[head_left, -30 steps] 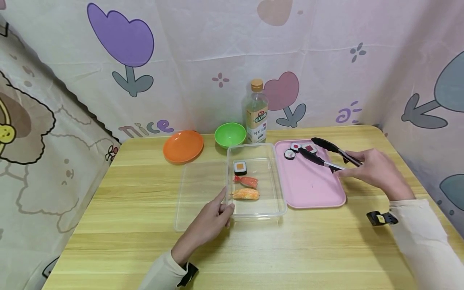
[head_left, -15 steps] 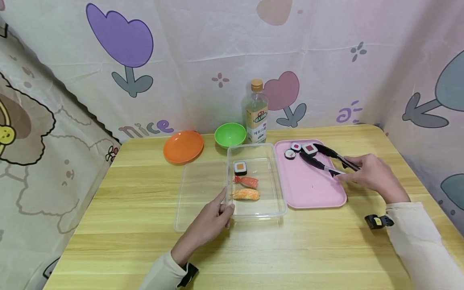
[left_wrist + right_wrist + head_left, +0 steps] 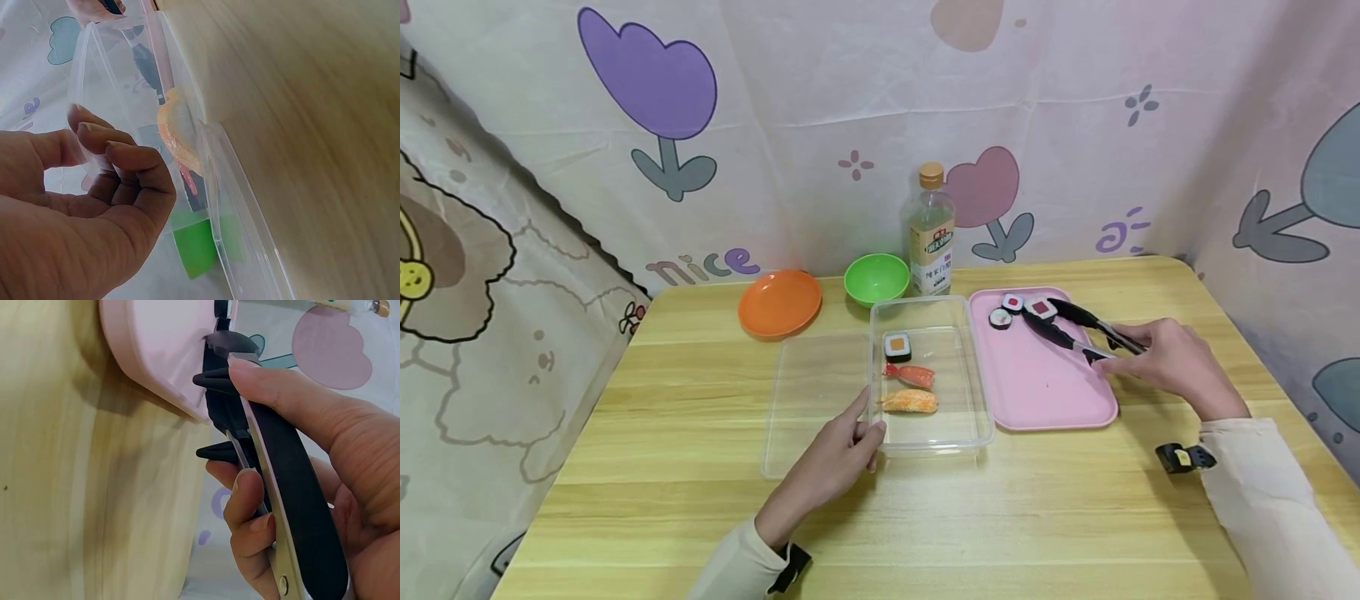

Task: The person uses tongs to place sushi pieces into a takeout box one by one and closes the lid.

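Note:
My left hand [image 3: 838,450] pinches the near left wall of a clear plastic box [image 3: 976,392], thumb on one side and fingers on the other. Inside it lie a square sushi roll [image 3: 897,347] with an orange centre, a red shrimp sushi [image 3: 912,376] and an orange sushi piece [image 3: 909,402]. With thumb and curled fingers, my right hand [image 3: 1168,367] grips black-and-silver tongs [image 3: 294,494]. The tong tips stand on either side of a red-centred sushi roll [image 3: 1041,308] at the back of the pink tray [image 3: 1037,383]. Two smaller rolls [image 3: 1012,303] sit just left of them.
A clear lid [image 3: 808,392] lies flat left of the box, partly under its edge. Behind stand an orange plate [image 3: 779,304], a green bowl [image 3: 876,280] and a vinegar bottle [image 3: 932,237]. A patterned cloth [image 3: 820,108] hangs along the table's back edge.
My right hand has come slightly down and left, bringing the tong tips lower around the red-centred roll. The tips have drawn a little closer together. My left hand and the box stay put.

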The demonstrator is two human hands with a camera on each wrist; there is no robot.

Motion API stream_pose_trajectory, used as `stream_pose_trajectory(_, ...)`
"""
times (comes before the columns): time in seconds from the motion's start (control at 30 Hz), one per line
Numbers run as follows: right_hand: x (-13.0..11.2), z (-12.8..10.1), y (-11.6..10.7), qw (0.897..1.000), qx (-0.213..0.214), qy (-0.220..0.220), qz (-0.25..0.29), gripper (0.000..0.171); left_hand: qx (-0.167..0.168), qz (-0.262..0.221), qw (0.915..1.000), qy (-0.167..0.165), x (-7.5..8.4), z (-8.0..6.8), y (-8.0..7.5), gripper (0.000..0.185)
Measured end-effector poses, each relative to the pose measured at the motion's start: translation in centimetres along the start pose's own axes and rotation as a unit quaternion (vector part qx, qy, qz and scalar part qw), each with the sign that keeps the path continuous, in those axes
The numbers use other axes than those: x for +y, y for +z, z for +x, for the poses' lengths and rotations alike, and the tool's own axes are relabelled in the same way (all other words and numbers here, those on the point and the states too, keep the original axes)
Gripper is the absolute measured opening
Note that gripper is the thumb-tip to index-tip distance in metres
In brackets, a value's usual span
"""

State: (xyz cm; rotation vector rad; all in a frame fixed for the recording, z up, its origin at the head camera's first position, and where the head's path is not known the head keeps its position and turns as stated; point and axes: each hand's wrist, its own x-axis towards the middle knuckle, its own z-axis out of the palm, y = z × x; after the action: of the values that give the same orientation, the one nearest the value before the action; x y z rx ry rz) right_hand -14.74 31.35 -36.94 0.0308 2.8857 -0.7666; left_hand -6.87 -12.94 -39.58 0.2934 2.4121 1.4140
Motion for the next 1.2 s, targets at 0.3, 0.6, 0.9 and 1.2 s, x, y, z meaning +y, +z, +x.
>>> stream_pose_trajectory(0.3, -0.3, -0.5, -0.6, 1.0, 0.003, -0.007, -0.004, 0.095, 0.001, 0.005, 1.0, -0.002, 0.1, 0.0, 0.0, 0.067)
stream_pose_trajectory(0.6, -1.4, -1.0, -1.5, 1.0, 0.003, -0.005, -0.001, 0.098, 0.0, 0.004, 1.0, -0.004, 0.0, 0.0, 0.0, 0.067)
stream_pose_trajectory(0.9, -3.3, -2.0, -2.1, 0.999, 0.024, -0.021, -0.007, 0.099, 0.0, 0.003, 1.0, -0.001, 0.0, 0.0, 0.0, 0.067)
stream_pose_trajectory(1.2, -6.5, -3.6, -2.4, 0.995, 0.01, -0.089, 0.036, 0.084, -0.002, 0.001, 1.0, -0.001, 0.1, 0.0, 0.0, 0.067)
